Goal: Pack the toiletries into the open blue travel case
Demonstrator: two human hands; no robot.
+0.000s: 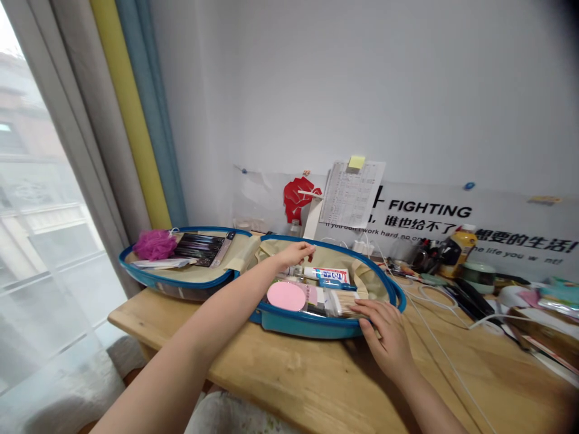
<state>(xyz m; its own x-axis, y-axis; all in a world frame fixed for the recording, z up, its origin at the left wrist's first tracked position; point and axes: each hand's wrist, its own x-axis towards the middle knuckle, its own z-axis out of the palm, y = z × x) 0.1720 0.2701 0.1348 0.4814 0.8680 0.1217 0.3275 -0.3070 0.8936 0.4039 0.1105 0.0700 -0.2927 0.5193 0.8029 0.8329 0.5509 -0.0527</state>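
Observation:
A blue-rimmed case with a cream lining lies open, its right half near me. My left hand reaches over the far part of this half with its fingers drawn together; anything between them is too small to make out. My right hand lies over the near right rim, fingers stretched towards a clear pack of cotton swabs. Inside, a toothpaste tube lies behind a blue tube. A pink oval object sits at the near left of that half.
The case's left half holds a purple bath puff and a flat pack of dark sticks. A white lamp stands behind. White cables, a yellow bottle and clutter cover the wooden table's right side.

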